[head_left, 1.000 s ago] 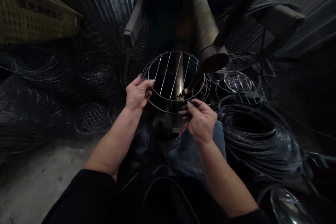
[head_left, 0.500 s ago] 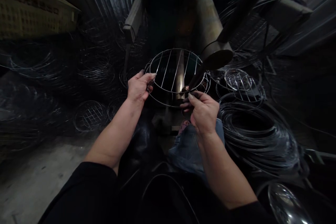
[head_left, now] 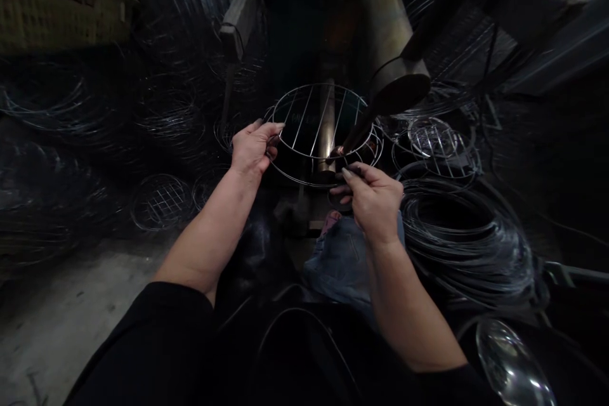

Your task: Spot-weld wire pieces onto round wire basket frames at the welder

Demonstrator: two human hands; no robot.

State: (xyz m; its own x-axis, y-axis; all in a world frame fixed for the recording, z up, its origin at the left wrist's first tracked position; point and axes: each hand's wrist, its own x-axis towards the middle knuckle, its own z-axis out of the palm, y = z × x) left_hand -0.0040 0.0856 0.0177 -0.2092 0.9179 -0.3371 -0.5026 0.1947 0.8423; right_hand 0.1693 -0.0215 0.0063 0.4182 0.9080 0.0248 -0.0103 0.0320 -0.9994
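A round wire rack (head_left: pixel 298 133) with parallel bars and a second ring below is held up in front of me. My left hand (head_left: pixel 252 147) is closed on its left edge, thumb on top of the rim. At its near right edge, my right hand (head_left: pixel 375 200) has thumb and fingers closed together over the lower ring; the exact contact is hard to see. Just above those fingers, a copper-coloured tip (head_left: pixel 338 151) of the machine's slanting dark arm meets the rim. A brass-coloured post (head_left: pixel 327 130) stands beneath the rack.
Above right, a thick cylinder (head_left: pixel 387 13) juts toward me. Coiled wire (head_left: pixel 476 247) lies to the right, with another wire rack (head_left: pixel 438 146) behind it. More wire racks (head_left: pixel 164 203) are heaped at left, below a yellow crate (head_left: pixel 61 6). A shiny metal dome (head_left: pixel 514 361) sits lower right.
My right hand has shifted slightly right, its fingertips now a little below the upper rim. My left hand keeps its hold. The whole view has shifted slightly.
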